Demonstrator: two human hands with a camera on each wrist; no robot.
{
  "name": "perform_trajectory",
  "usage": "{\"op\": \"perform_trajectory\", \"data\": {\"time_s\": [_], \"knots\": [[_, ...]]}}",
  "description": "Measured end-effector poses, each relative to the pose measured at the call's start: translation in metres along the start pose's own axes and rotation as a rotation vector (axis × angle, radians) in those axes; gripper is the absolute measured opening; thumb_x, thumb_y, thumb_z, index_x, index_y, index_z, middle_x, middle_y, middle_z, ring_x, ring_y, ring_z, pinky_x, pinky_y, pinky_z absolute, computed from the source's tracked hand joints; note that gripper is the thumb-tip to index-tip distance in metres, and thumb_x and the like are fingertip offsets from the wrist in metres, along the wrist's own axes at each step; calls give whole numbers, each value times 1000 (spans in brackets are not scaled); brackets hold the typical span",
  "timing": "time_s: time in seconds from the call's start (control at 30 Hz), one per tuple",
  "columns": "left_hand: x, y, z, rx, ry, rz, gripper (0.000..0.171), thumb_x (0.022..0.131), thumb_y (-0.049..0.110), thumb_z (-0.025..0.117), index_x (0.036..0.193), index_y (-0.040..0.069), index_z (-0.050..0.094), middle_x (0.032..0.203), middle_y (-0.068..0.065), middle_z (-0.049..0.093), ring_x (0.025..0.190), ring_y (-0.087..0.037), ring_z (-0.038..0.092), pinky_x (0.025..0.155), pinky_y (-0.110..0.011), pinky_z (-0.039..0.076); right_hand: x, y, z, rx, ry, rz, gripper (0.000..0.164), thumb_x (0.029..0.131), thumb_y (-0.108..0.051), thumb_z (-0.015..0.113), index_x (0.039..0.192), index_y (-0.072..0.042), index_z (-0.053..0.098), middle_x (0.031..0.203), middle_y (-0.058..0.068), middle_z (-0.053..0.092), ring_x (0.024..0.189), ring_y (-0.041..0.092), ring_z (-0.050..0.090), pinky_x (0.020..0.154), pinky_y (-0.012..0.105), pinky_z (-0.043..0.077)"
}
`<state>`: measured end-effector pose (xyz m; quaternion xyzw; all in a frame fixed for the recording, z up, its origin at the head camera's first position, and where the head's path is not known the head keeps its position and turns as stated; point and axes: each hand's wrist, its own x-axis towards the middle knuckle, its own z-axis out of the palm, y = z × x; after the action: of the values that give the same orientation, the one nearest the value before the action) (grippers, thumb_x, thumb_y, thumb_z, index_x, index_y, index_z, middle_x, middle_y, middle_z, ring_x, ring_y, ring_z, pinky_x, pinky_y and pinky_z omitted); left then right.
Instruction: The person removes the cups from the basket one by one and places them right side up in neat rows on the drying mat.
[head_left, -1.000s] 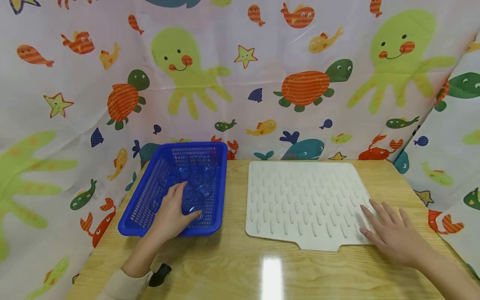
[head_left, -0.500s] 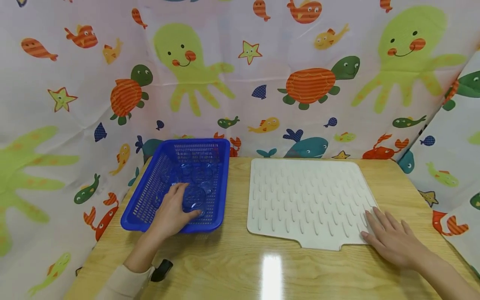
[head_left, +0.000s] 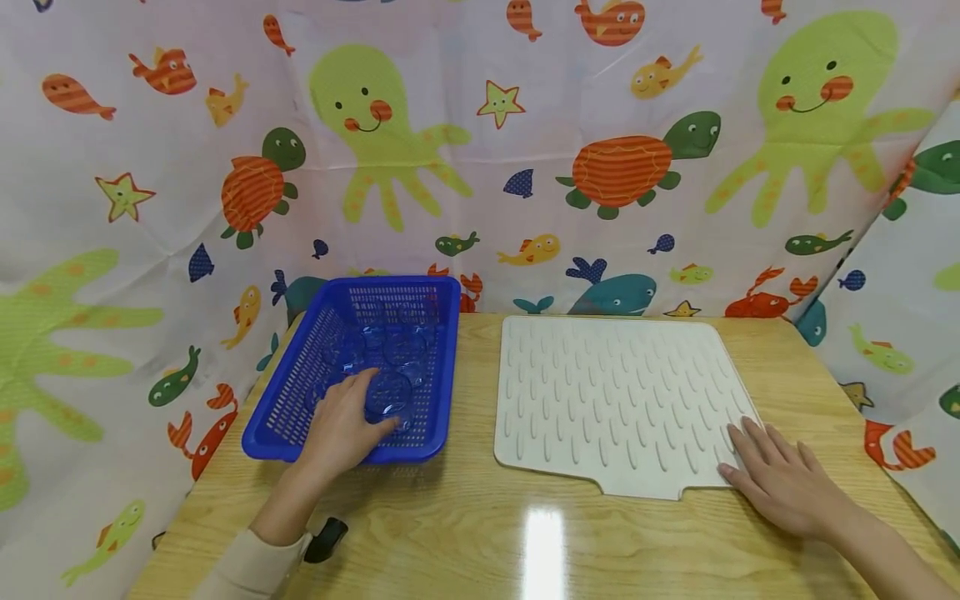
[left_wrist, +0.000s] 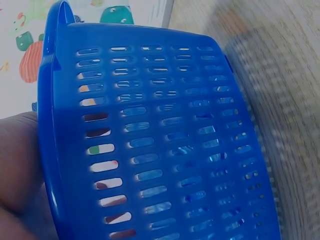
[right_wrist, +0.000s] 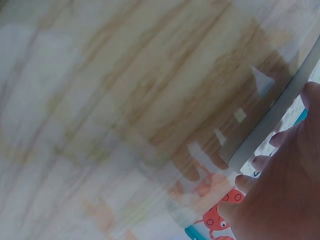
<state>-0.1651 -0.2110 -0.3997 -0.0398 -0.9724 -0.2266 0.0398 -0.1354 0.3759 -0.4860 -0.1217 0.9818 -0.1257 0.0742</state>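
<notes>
In the head view my left hand (head_left: 341, 429) reaches over the near side of a blue plastic basket (head_left: 446, 367). Its thumb and fingers curve around the left side of a clear round glass (head_left: 388, 392) inside. Other clear glass-like items (head_left: 406, 343) lie behind it, their shapes hard to make out through the blue. The left wrist view is mostly the slotted basket wall (left_wrist: 150, 120), so the grip itself is hidden there. My right hand (head_left: 787, 483) rests palm down, fingers extended, at the right edge of a white ridged board (head_left: 615, 400).
Both basket and board stand on a light wood-grain table (head_left: 465, 533). A cloth curtain (head_left: 480, 200) printed with sea animals hangs behind and along the sides. A small black object (head_left: 326, 540) sits by the left cuff.
The head view has shifted slightly, moving the whole scene a little in the picture. The right hand's spread fingers have drawn closer together. The left hand stays at the glass.
</notes>
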Motion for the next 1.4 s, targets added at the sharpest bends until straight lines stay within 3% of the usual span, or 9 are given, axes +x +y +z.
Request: {"op": "perform_trajectory", "data": {"time_s": [0.23, 0.47, 0.77, 1.1, 1.4], "knots": [[3, 6, 1, 63, -12, -36, 81, 88, 31, 80, 151, -3, 42, 149, -32, 47, 137, -55, 37, 108, -76, 27, 0, 0, -1, -1, -2, 1, 75, 109, -49, 41, 157, 6, 29, 161, 37, 20, 143, 63, 15, 106, 83, 3], [11, 8, 6, 88, 22, -19, 80, 87, 29, 82, 148, -7, 45, 143, -32, 52, 130, -53, 43, 107, -68, 33, 0, 0, -2, 10, -14, 8, 76, 108, -50, 41, 157, 6, 28, 161, 36, 19, 144, 63, 14, 105, 83, 3], [17, 11, 9, 6, -44, -71, 82, 90, 23, 79, 152, -8, 37, 150, -32, 42, 138, -52, 37, 99, -68, 45, 0, -1, -1, 4, -8, 7, 76, 108, -50, 41, 157, 8, 29, 160, 39, 20, 143, 64, 15, 109, 81, 6], [20, 9, 12, -47, -84, -72, 85, 91, 23, 78, 154, -10, 31, 153, -35, 36, 137, -55, 40, 105, -69, 40, -4, 3, 2, 37, -14, 19, 82, 108, -51, 44, 157, 11, 21, 159, 42, 15, 143, 63, 16, 112, 78, 7], [23, 5, 11, -83, -132, -94, 89, 91, 23, 78, 153, -14, 27, 154, -40, 31, 141, -58, 33, 109, -71, 33, -1, 3, -1, 35, -19, 31, 87, 107, -52, 45, 156, 15, 18, 158, 43, 14, 143, 62, 18, 108, 79, 14]]}}
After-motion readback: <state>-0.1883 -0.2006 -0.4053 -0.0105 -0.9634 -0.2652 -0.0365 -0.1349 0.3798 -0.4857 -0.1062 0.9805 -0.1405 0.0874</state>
